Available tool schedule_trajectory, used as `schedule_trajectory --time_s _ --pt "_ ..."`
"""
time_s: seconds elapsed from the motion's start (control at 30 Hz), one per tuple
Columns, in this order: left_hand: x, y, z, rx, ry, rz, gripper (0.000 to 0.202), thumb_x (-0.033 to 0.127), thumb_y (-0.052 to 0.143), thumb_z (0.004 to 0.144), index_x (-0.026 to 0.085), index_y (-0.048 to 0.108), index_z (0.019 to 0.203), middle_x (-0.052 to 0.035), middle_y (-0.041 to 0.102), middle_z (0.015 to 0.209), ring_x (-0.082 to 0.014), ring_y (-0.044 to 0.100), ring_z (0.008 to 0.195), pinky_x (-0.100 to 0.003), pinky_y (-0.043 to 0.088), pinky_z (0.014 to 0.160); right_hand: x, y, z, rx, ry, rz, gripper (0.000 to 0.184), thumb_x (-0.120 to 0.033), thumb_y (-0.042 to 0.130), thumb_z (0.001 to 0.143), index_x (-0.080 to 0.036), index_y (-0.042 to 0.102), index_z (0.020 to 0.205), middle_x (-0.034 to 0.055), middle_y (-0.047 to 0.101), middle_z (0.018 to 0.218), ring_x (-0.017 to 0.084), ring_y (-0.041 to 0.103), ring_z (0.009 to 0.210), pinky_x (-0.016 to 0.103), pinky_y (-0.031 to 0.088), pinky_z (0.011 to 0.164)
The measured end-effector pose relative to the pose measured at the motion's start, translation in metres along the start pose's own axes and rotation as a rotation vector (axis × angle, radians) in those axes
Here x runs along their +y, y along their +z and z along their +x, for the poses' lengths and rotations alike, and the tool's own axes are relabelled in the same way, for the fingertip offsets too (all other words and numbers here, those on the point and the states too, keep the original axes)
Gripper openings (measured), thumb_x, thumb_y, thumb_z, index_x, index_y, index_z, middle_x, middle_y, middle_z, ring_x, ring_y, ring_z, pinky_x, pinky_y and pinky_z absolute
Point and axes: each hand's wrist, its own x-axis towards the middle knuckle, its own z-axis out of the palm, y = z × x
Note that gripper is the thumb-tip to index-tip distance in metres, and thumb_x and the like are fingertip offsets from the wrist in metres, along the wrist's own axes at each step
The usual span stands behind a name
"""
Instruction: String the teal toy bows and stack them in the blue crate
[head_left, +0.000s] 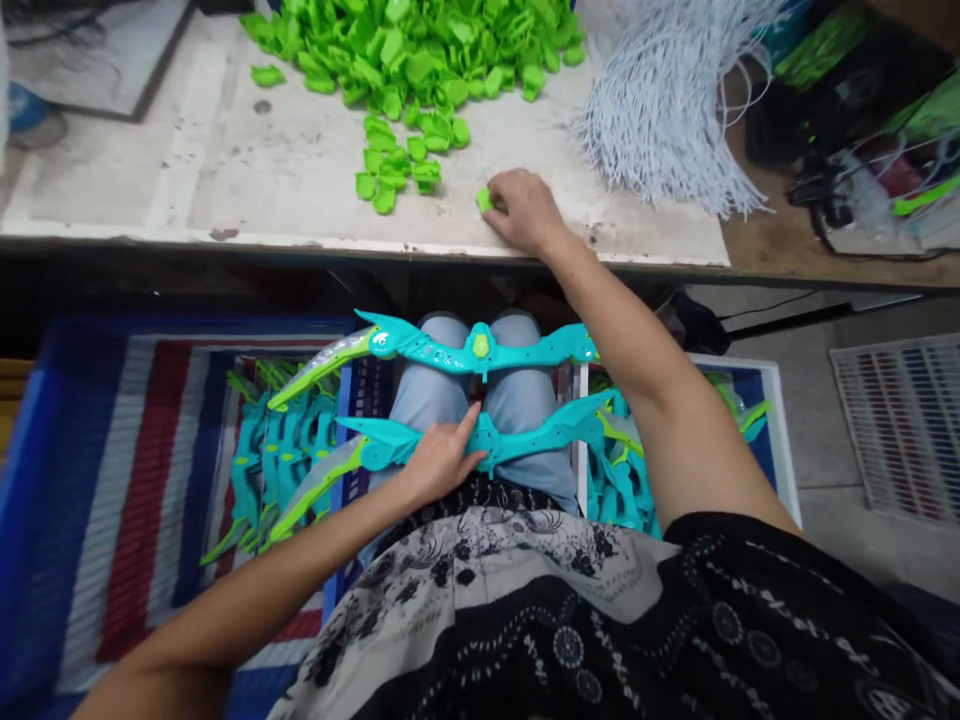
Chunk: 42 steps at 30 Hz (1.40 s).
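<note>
Two teal toy bows with lime-green tips lie across my lap. The nearer bow has my left hand closed around it just left of its middle, thumb and forefinger at the central block. The farther bow rests over my knees, a lime-green piece set in its centre; neither hand touches it. My right hand is on the table near the front edge, pinching a small lime-green plastic piece between thumb and fingers. Left of it is a small cluster of loose green pieces.
A large heap of green pieces covers the back of the table. White cords lie in a bundle to the right. Bows fill a blue crate at my left and a white-rimmed bin at my right.
</note>
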Motion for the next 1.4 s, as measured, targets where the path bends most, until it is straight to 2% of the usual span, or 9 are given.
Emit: schedule_trajectory --time_s 0.13,0.33,0.43,0.57,0.67,0.77,1.13,1.27,1.4 --pt "0.012 0.003 -0.006 0.064 0.044 0.131 0.076 0.039 0.054 0.084 0.013 0.021 0.147 -0.0224 0.051 0.128 -0.0335 0.054 0.109 -0.043 0.042 0.087 -0.001 -0.009 0.005 -0.017 -0.009 -0.016 0.021 -0.042 0.051 0.085 -0.027 0.058 0.098 0.0076 0.064 0.108 0.030 0.050 0.108 0.046 0.041 0.092" --pt "0.008 -0.018 0.019 -0.184 0.015 0.110 0.085 0.043 0.065 0.074 0.010 0.028 0.144 -0.0195 0.060 0.113 -0.0299 0.061 0.094 -0.034 0.043 0.075 -0.023 -0.018 -0.008 -0.011 0.056 -0.007 0.021 -0.031 0.055 0.081 -0.027 0.060 0.100 0.0074 0.066 0.103 0.028 0.055 0.101 0.043 0.044 0.091" --pt "-0.006 -0.047 0.043 -0.262 0.055 -0.093 0.065 0.048 0.062 0.075 0.013 0.050 0.127 -0.0131 0.065 0.101 -0.0255 0.062 0.086 -0.030 0.042 0.072 -0.047 -0.023 -0.059 0.026 -0.047 0.126 0.028 -0.035 0.052 0.085 -0.021 0.060 0.107 0.0073 0.065 0.110 0.026 0.054 0.106 0.045 0.042 0.094" --pt "-0.026 -0.071 0.067 -0.269 0.065 -0.372 0.046 0.056 0.062 0.071 0.014 0.064 0.089 -0.0048 0.064 0.081 -0.0203 0.058 0.076 -0.028 0.039 0.067 -0.079 -0.021 -0.170 0.055 -0.157 0.243 0.029 -0.039 0.048 0.090 -0.021 0.063 0.108 0.0072 0.064 0.119 0.025 0.055 0.111 0.047 0.041 0.097" --pt "-0.037 -0.069 0.077 -0.365 0.005 -0.690 0.046 0.058 0.065 0.068 0.015 0.062 0.085 -0.0022 0.064 0.080 -0.0172 0.057 0.073 -0.027 0.041 0.065 -0.096 -0.003 -0.242 0.044 -0.168 0.237 0.025 -0.035 0.052 0.090 -0.023 0.065 0.108 0.0072 0.065 0.121 0.025 0.056 0.109 0.046 0.046 0.092" --pt "-0.043 -0.057 0.080 -0.492 -0.073 -0.970 0.049 0.062 0.066 0.066 0.016 0.059 0.082 -0.0015 0.063 0.077 -0.0151 0.057 0.067 -0.027 0.043 0.063 -0.107 0.020 -0.277 0.021 -0.196 0.223 0.025 -0.029 0.053 0.090 -0.023 0.065 0.111 0.0077 0.066 0.120 0.024 0.056 0.111 0.043 0.048 0.088" --pt "-0.041 -0.041 0.078 -0.423 -0.048 -0.982 0.048 0.060 0.067 0.064 0.015 0.058 0.078 -0.0002 0.057 0.072 -0.0136 0.053 0.065 -0.024 0.039 0.055 -0.118 0.041 -0.279 0.080 -0.320 0.150 0.020 -0.024 0.053 0.091 -0.019 0.065 0.106 0.0058 0.068 0.114 0.023 0.056 0.112 0.040 0.044 0.089" --pt "-0.039 -0.041 0.077 -0.361 -0.032 -0.855 0.047 0.055 0.072 0.059 0.015 0.057 0.077 0.0013 0.056 0.069 -0.0124 0.051 0.060 -0.023 0.036 0.053 -0.124 0.043 -0.282 0.073 -0.048 0.235 0.026 -0.033 0.058 0.088 -0.019 0.062 0.110 0.0088 0.063 0.121 0.025 0.051 0.118 0.042 0.038 0.095" --pt "-0.035 -0.038 0.075 -0.321 -0.052 -0.827 0.045 0.053 0.071 0.061 0.014 0.058 0.081 0.0009 0.056 0.066 -0.0119 0.051 0.055 -0.024 0.035 0.050 -0.123 0.040 -0.270 -0.079 0.242 0.243 0.064 -0.049 0.071 0.073 -0.018 0.052 0.126 0.0119 0.060 0.120 0.030 0.051 0.113 0.046 0.035 0.095"
